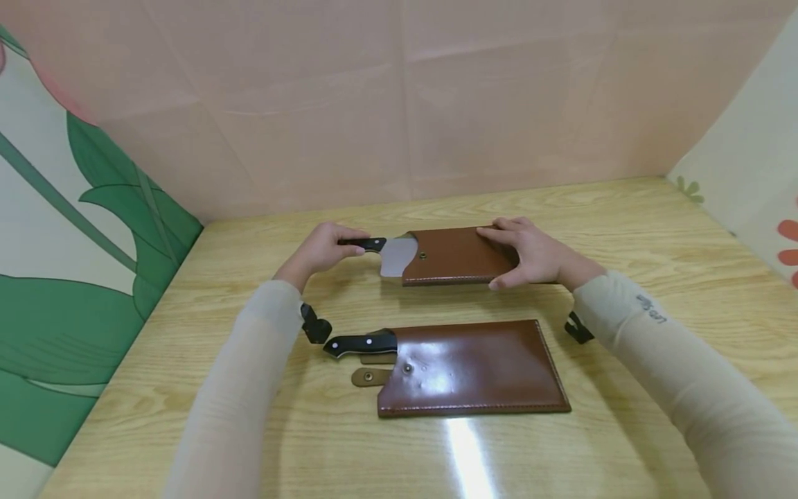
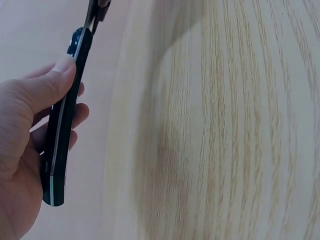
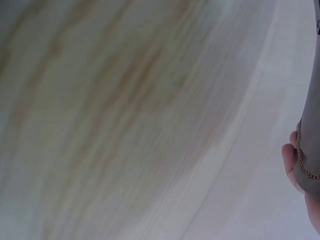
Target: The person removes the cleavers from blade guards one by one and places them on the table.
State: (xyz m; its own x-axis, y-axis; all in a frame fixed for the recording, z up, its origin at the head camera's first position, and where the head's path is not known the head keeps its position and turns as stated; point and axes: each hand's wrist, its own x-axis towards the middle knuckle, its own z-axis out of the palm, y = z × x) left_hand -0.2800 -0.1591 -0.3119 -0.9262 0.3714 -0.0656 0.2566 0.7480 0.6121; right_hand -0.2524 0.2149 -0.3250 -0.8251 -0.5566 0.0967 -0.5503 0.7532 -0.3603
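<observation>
My left hand (image 1: 324, 249) grips the black handle (image 2: 63, 120) of a cleaver, thumb laid along its side in the left wrist view. Part of the cleaver's wide silver blade (image 1: 397, 258) shows; the remainder is hidden inside a brown leather sheath (image 1: 451, 253). At the sheath's right end, my right hand (image 1: 533, 255) holds it with thumb at the lower edge and fingers over the upper edge. Both are held above the table's far half. In the right wrist view, fingertips (image 3: 289, 156) curl at the edge of the sheath (image 3: 312, 95).
Nearer to me, a second brown sheath (image 1: 480, 371) lies flat on the wooden table (image 1: 187, 388), a black cleaver handle (image 1: 358, 344) protruding leftward. A snap strap (image 1: 368, 377) sticks out below that handle. A pink-covered wall (image 1: 399, 111) rises behind the table.
</observation>
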